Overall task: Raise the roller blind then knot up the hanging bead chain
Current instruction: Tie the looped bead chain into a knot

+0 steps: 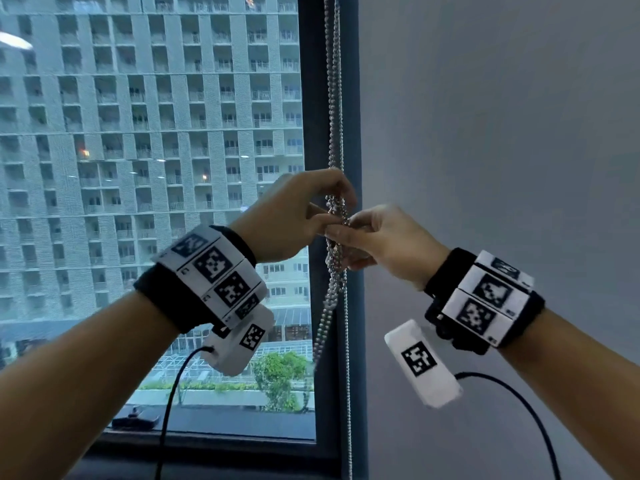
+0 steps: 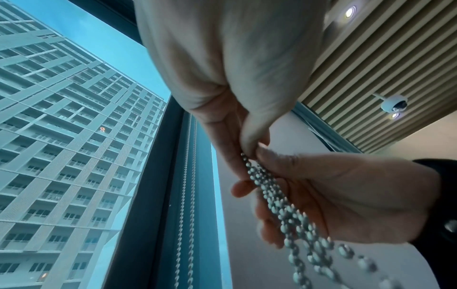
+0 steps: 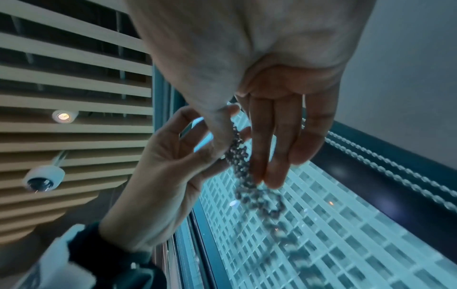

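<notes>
Head view showed both hands — left hand (image 1: pixel 294 216), right hand (image 1: pixel 384 244) — pinching the bunched bead chain (image 1: pixel 336 237) mid-frame: limp, slippery, best gripped at the bundle.

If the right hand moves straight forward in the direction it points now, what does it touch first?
Probably the left hand: the right hand points at it across the bead chain both pinch. Depth is unclear.

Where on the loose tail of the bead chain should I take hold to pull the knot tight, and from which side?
Pinch the tail just below the bundle that both hands hold, coming from the room side; the window frame blocks the far side, and the strands there hang bunched together.
</notes>
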`<act>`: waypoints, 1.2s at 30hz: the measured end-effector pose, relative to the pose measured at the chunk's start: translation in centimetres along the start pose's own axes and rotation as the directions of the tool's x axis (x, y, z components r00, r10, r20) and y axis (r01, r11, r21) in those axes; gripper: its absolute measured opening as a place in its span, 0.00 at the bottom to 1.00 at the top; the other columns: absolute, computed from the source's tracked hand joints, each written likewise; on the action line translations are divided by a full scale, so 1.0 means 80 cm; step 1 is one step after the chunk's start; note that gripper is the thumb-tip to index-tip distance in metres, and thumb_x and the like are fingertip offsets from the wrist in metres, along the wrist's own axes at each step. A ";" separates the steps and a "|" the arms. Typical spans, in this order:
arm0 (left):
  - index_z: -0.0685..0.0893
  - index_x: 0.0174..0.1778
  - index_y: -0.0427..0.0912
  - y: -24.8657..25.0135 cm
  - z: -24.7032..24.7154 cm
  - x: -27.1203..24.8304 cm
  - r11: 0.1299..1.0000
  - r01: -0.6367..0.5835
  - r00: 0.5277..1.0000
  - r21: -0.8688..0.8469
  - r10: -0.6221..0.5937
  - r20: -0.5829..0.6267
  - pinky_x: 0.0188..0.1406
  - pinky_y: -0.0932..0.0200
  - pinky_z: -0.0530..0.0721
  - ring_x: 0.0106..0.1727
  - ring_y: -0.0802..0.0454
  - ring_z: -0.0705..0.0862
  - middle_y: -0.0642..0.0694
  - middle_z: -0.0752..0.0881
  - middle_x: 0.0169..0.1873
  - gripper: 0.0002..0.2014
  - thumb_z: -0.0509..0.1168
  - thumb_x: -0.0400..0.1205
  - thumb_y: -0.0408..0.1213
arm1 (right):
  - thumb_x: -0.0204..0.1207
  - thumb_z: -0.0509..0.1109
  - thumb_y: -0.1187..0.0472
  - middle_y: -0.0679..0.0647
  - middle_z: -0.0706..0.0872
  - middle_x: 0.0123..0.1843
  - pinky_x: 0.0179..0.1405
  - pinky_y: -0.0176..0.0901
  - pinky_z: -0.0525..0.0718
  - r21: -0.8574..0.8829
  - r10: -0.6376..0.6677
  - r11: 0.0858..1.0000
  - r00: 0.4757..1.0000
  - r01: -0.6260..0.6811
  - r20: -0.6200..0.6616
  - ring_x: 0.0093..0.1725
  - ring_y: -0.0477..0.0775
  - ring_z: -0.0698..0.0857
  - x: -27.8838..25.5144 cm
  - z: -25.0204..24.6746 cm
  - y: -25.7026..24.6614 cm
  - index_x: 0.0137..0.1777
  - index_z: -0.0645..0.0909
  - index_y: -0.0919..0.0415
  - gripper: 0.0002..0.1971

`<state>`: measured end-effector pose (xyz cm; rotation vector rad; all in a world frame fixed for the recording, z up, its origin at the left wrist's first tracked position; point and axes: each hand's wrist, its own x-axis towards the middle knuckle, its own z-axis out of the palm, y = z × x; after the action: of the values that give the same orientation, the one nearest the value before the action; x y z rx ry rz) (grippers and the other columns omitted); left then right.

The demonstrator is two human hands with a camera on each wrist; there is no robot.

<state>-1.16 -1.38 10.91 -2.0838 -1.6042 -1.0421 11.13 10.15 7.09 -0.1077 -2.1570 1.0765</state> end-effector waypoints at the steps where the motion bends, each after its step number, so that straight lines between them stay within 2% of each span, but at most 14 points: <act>1: 0.83 0.53 0.43 -0.004 0.002 -0.004 1.000 0.023 0.999 -0.018 -0.023 0.029 0.54 0.50 0.89 0.50 0.52 0.91 0.48 0.88 0.53 0.11 0.67 0.78 0.24 | 0.77 0.73 0.57 0.49 0.86 0.27 0.44 0.52 0.87 -0.013 0.018 1.000 1.000 -0.018 0.012 0.27 0.47 0.86 0.000 -0.002 0.005 0.39 0.84 0.61 0.09; 4: 0.82 0.51 0.41 -0.008 0.003 -0.010 0.995 0.067 0.996 -0.078 -0.063 0.058 0.50 0.48 0.91 0.47 0.47 0.92 0.44 0.88 0.53 0.09 0.67 0.79 0.25 | 0.78 0.71 0.57 0.57 0.88 0.34 0.43 0.51 0.87 -0.016 0.046 0.999 0.998 -0.046 0.031 0.29 0.49 0.86 0.000 -0.003 0.015 0.43 0.87 0.62 0.09; 7: 0.82 0.53 0.37 -0.003 -0.003 -0.007 0.992 0.066 0.997 -0.110 -0.061 0.055 0.48 0.52 0.91 0.54 0.51 0.89 0.45 0.88 0.53 0.11 0.67 0.78 0.22 | 0.78 0.71 0.56 0.53 0.88 0.32 0.38 0.45 0.86 -0.043 0.042 0.998 0.998 -0.041 0.038 0.29 0.48 0.86 0.001 -0.002 0.015 0.42 0.88 0.59 0.08; 9: 0.81 0.56 0.38 -0.003 -0.003 -0.007 0.988 0.060 0.998 -0.143 -0.056 0.028 0.48 0.52 0.91 0.58 0.51 0.88 0.47 0.87 0.56 0.14 0.67 0.77 0.21 | 0.79 0.72 0.55 0.51 0.91 0.33 0.35 0.38 0.85 -0.087 0.036 0.996 0.999 -0.033 0.035 0.31 0.48 0.89 -0.001 -0.004 0.015 0.42 0.89 0.58 0.08; 12: 0.78 0.58 0.41 -0.006 0.004 -0.012 0.985 0.047 0.995 -0.164 -0.061 -0.077 0.46 0.47 0.91 0.44 0.49 0.93 0.50 0.85 0.61 0.17 0.70 0.76 0.25 | 0.79 0.71 0.56 0.58 0.94 0.40 0.33 0.36 0.82 -0.138 0.004 0.990 1.000 -0.006 -0.009 0.33 0.50 0.89 -0.006 -0.008 0.017 0.44 0.90 0.62 0.10; 14: 0.73 0.56 0.41 -0.009 0.009 -0.013 0.980 0.036 0.982 -0.196 -0.071 -0.177 0.42 0.44 0.92 0.37 0.48 0.93 0.48 0.84 0.60 0.19 0.72 0.75 0.26 | 0.79 0.72 0.55 0.65 0.93 0.41 0.35 0.43 0.82 -0.187 -0.026 0.982 0.998 0.017 -0.049 0.33 0.54 0.86 -0.007 -0.012 0.021 0.44 0.90 0.65 0.12; 16: 0.69 0.55 0.44 -0.014 0.013 -0.011 0.970 0.063 0.965 -0.235 -0.119 -0.233 0.42 0.40 0.91 0.35 0.46 0.93 0.44 0.83 0.58 0.23 0.74 0.73 0.26 | 0.79 0.71 0.54 0.64 0.93 0.40 0.37 0.49 0.82 -0.216 -0.030 0.976 0.997 0.014 -0.072 0.32 0.59 0.85 -0.006 -0.015 0.027 0.44 0.91 0.64 0.13; 18: 0.69 0.56 0.45 -0.020 0.018 -0.009 0.945 0.148 0.962 -0.292 -0.207 -0.180 0.44 0.38 0.91 0.35 0.43 0.93 0.38 0.85 0.53 0.24 0.74 0.73 0.26 | 0.80 0.71 0.54 0.57 0.94 0.38 0.37 0.50 0.81 -0.229 -0.021 0.973 0.997 0.003 -0.074 0.33 0.65 0.87 -0.007 -0.015 0.030 0.45 0.90 0.63 0.12; 21: 0.78 0.54 0.39 -0.028 0.027 -0.006 0.908 0.250 0.953 -0.338 -0.293 -0.083 0.47 0.36 0.90 0.39 0.38 0.92 0.32 0.89 0.44 0.17 0.74 0.73 0.27 | 0.80 0.71 0.54 0.55 0.95 0.36 0.33 0.42 0.80 -0.244 0.006 0.970 0.998 -0.023 -0.068 0.31 0.53 0.89 -0.007 -0.016 0.030 0.44 0.89 0.63 0.12; 24: 0.80 0.51 0.38 -0.028 0.028 -0.005 0.895 0.269 0.950 -0.355 -0.308 -0.056 0.45 0.43 0.91 0.37 0.40 0.93 0.36 0.90 0.39 0.14 0.75 0.73 0.28 | 0.80 0.71 0.55 0.59 0.94 0.37 0.30 0.39 0.80 -0.249 0.028 0.968 0.998 -0.043 -0.064 0.33 0.53 0.90 -0.004 -0.019 0.027 0.42 0.89 0.63 0.12; 27: 0.79 0.51 0.34 -0.026 0.025 -0.005 0.879 0.270 0.951 -0.394 -0.307 -0.032 0.34 0.60 0.89 0.32 0.50 0.92 0.37 0.89 0.38 0.13 0.73 0.74 0.26 | 0.79 0.72 0.53 0.58 0.94 0.38 0.29 0.40 0.83 -0.269 0.033 0.962 0.997 -0.050 -0.067 0.31 0.51 0.89 -0.004 -0.018 0.024 0.42 0.90 0.61 0.12; 29: 0.80 0.48 0.35 -0.025 0.024 -0.006 0.882 0.271 0.953 -0.385 -0.302 -0.021 0.31 0.67 0.87 0.30 0.55 0.91 0.37 0.88 0.39 0.10 0.73 0.74 0.25 | 0.79 0.72 0.53 0.57 0.94 0.37 0.30 0.41 0.86 -0.273 0.042 0.960 0.997 -0.057 -0.061 0.31 0.50 0.89 -0.004 -0.017 0.023 0.43 0.90 0.62 0.12; 33: 0.80 0.48 0.35 -0.029 0.023 -0.008 0.875 0.278 0.955 -0.396 -0.296 0.015 0.33 0.63 0.89 0.35 0.49 0.92 0.36 0.90 0.40 0.08 0.71 0.76 0.26 | 0.80 0.71 0.59 0.55 0.92 0.35 0.30 0.45 0.87 -0.250 0.038 0.967 0.995 -0.059 -0.088 0.30 0.48 0.89 -0.002 -0.015 0.025 0.43 0.89 0.62 0.09; 36: 0.80 0.50 0.33 -0.032 0.028 -0.012 0.866 0.285 0.950 -0.411 -0.314 -0.002 0.32 0.64 0.88 0.33 0.52 0.92 0.41 0.89 0.37 0.08 0.70 0.77 0.27 | 0.81 0.70 0.60 0.57 0.92 0.37 0.32 0.45 0.89 -0.202 0.037 0.978 0.995 -0.054 -0.089 0.30 0.49 0.89 -0.002 -0.008 0.030 0.48 0.89 0.66 0.10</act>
<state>-2.87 0.21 8.23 -2.0452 -1.8437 -1.6629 11.11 12.09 5.49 -0.2942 -2.1917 0.8568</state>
